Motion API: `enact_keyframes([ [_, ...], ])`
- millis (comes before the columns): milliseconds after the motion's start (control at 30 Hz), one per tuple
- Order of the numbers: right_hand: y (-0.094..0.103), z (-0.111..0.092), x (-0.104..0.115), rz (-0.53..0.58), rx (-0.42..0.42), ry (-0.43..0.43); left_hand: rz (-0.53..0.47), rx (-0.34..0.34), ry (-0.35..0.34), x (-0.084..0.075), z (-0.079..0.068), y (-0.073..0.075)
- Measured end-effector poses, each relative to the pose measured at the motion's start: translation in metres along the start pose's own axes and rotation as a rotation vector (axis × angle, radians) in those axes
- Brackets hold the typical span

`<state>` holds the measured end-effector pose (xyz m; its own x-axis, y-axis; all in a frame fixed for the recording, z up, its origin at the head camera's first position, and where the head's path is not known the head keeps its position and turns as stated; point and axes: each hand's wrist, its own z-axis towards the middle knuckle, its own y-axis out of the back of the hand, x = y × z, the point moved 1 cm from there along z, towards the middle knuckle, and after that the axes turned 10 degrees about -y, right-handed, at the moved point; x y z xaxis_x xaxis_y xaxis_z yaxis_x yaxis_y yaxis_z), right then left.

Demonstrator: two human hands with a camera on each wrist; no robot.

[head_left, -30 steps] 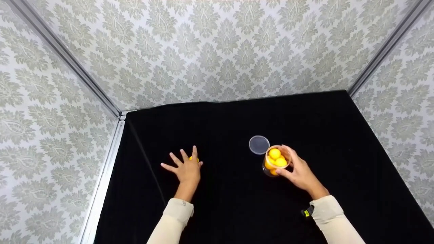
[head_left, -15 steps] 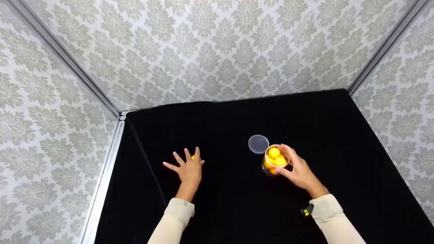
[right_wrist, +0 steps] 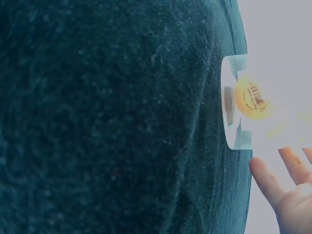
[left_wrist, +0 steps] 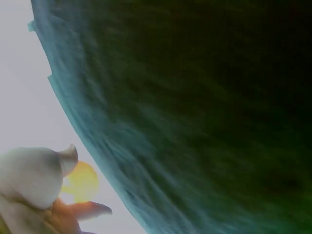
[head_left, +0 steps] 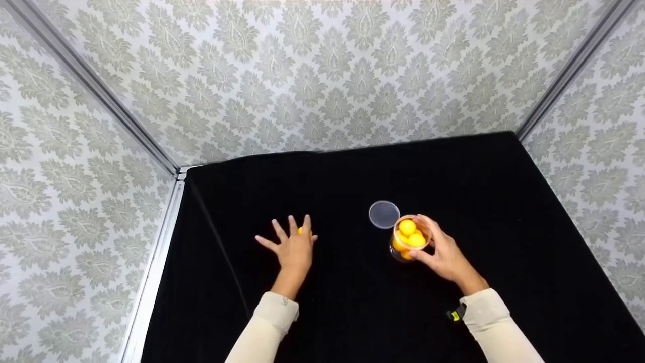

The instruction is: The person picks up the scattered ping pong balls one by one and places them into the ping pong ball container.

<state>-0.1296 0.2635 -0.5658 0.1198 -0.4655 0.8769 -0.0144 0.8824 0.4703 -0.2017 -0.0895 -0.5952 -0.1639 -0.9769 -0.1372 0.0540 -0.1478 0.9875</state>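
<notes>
An orange table tennis ball [head_left: 301, 231] shows beneath the spread fingers of my left hand [head_left: 295, 252]. In the left wrist view that ball [left_wrist: 84, 181] sits between the thumb and a finger. The left palm hides part of the grip from above. My right hand [head_left: 448, 257] grips a clear, open-topped plastic jar [head_left: 429, 229] from its right side, thumb near and fingers behind. Several orange balls [head_left: 407, 228] fill the jar. Through its wall the right wrist view shows a ball [right_wrist: 251, 100] with a printed barcode. The right fingers [right_wrist: 267, 183] reach toward the jar there.
A round clear lid [head_left: 384, 214] lies flat on the black cloth [head_left: 342, 312], just left of the jar. Patterned wall panels [head_left: 312, 75] enclose the table at the back and sides, with metal rails [head_left: 151, 272] at the edges.
My left hand has moved to the right with the table tennis ball under its fingers. The right hand and the jar have stayed almost in place.
</notes>
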Motion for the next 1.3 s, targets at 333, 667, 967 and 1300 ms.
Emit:
enact_keyframes([
  [333,0.0,0.0,-0.001,-0.011,0.014,-0.009,-0.031,-0.057,-0.083,-0.051,0.0,0.013],
  [667,-0.001,-0.001,-0.002,0.031,0.013,0.008,-0.001,-0.099,-0.253,-0.114,-0.009,0.029],
  [967,-0.001,-0.001,-0.002,0.027,0.019,0.011,-0.02,-0.104,-0.361,-0.16,-0.011,0.046],
  [1300,0.0,-0.001,-0.001,-0.017,0.01,0.008,-0.023,-0.073,-0.429,-0.191,-0.011,0.051],
])
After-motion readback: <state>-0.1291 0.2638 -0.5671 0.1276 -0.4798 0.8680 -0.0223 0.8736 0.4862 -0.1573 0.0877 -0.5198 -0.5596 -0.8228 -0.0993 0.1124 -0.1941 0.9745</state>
